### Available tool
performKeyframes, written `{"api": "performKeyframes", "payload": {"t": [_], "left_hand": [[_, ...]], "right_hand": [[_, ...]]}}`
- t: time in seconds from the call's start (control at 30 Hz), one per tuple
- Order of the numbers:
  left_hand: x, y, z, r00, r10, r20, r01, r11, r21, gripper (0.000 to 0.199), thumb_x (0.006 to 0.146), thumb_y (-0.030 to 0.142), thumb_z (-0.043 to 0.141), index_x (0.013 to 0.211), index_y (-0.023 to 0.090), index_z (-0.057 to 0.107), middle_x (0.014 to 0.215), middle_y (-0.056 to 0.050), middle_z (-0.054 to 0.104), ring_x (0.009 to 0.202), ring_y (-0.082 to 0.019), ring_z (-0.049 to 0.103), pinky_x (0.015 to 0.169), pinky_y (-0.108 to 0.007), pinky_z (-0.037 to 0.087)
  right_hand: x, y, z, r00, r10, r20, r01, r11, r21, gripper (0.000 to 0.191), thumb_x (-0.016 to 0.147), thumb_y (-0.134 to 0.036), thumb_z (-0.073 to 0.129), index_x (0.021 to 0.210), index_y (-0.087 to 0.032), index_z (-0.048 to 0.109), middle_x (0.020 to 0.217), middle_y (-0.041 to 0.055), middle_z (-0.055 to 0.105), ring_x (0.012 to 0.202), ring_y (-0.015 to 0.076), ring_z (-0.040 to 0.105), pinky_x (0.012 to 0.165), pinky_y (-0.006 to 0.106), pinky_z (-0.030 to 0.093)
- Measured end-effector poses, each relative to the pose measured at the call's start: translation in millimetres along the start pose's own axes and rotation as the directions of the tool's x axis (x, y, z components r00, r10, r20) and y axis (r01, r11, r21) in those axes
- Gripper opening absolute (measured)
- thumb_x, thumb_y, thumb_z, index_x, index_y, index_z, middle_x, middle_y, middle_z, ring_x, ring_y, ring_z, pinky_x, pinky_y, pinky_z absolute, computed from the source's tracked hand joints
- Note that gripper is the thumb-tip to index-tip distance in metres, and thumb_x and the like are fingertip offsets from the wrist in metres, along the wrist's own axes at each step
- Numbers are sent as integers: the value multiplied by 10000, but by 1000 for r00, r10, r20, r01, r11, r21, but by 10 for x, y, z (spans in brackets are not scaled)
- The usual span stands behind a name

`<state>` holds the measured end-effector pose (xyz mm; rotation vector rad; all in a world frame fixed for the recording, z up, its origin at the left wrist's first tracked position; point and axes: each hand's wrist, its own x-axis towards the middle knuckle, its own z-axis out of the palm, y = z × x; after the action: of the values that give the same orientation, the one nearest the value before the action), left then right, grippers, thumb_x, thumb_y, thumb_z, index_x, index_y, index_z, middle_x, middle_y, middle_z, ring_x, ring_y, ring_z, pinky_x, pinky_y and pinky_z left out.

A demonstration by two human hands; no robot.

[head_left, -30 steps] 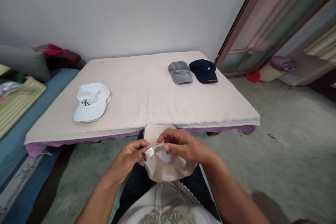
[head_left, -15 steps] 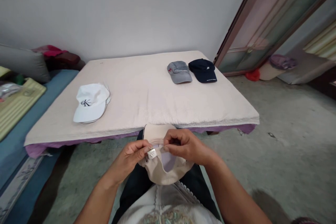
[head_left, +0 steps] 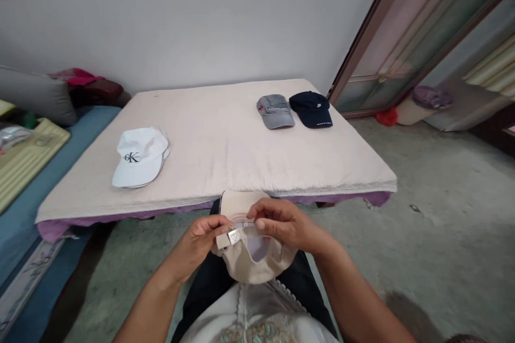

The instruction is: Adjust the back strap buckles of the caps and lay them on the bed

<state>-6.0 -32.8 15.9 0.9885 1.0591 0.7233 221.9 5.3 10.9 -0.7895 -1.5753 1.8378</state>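
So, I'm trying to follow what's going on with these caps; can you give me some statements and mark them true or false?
1. The left hand and the right hand both hold the beige cap. True.
2. No cap here bears lettering. False: the white cap has dark letters on its front.
3. The gray cap lies beside the navy cap. True.
4. The white cap lies to the right of the navy cap. False: it lies to the left.
5. A metal clasp shows on the beige cap. True.
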Motion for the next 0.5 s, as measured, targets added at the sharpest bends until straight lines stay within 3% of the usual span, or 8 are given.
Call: {"api": "performKeyframes", "payload": {"t": [0.2, 0.33, 0.5], "left_hand": [[14, 2, 4, 1000, -8, -14, 8, 1000, 3, 287, 804, 432, 633, 761, 149, 654, 621, 20, 491, 552, -90, 354, 529, -225, 265], [22, 83, 18, 999, -22, 33, 21, 999, 39, 299, 792, 437, 643, 728, 145, 645, 616, 24, 470, 546, -89, 338, 522, -226, 255], [23, 168, 17, 992, -44, 116, 32, 993, 111, 297, 787, 423, 656, 725, 133, 646, 634, 15, 488, 564, -88, 349, 538, -228, 258]], "right_hand": [[-148, 49, -45, 996, 83, 31, -82, 996, -30, 269, 861, -389, 600, 765, -138, 587, 597, -39, 460, 523, 66, 376, 497, 198, 302], [-99, 0, 9, 999, 29, 15, -28, 999, -38, 222, 840, -339, 625, 752, -139, 580, 608, -43, 447, 537, 64, 356, 502, 195, 287], [-33, -120, 3, 993, -50, 108, 62, 992, -111, 196, 842, -317, 613, 765, -138, 598, 601, -44, 442, 546, 71, 359, 505, 199, 296]]}}
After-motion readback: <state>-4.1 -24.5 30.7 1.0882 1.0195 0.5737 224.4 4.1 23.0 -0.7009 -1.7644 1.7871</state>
